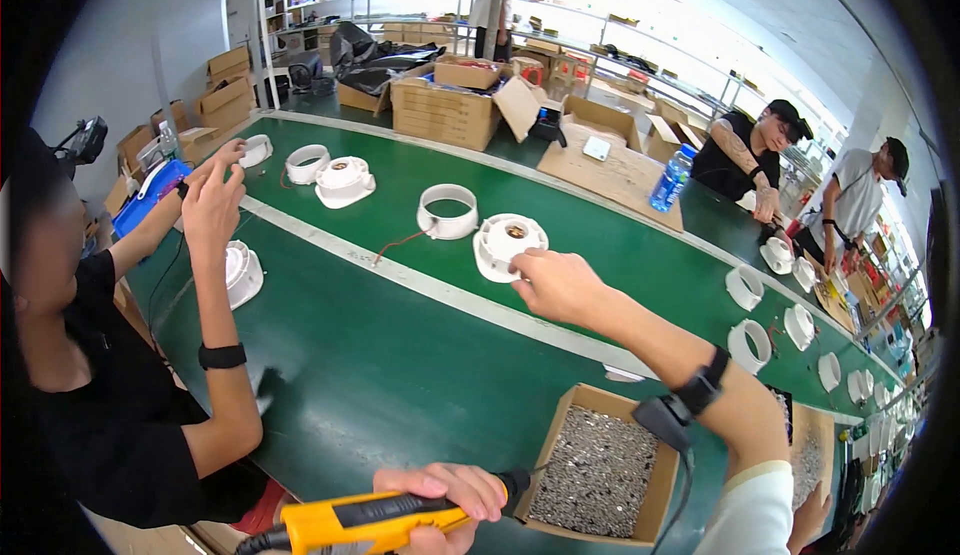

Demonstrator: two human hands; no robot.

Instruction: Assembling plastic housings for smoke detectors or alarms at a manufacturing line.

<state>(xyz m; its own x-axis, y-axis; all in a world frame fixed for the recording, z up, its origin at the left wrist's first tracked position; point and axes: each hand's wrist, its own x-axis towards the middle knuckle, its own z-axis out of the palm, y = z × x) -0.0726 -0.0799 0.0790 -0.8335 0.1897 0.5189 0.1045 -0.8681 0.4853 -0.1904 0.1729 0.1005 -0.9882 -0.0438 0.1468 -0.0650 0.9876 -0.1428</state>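
Note:
My left hand (445, 500) is wrapped round a yellow and black electric screwdriver (350, 523) at the lower edge; its dark front end points right. My right hand (560, 283) reaches across from the right, fingers closed at the near right rim of a white plastic housing (493, 252). That housing has a flange and a copper-coloured centre, and it sits on the green belt. Just left of it stands a white ring (447, 212) with a red wire trailing from it. An open cardboard box (572, 402) of small metal screws (597, 470) lies below my right forearm.
At left a co-worker (100, 385) in black has raised hands near another white housing (240, 273). More rings and housings (345, 181) line the belt (400, 170). A water bottle (672, 177) stands on cardboard at the far side. Other people work at the far right.

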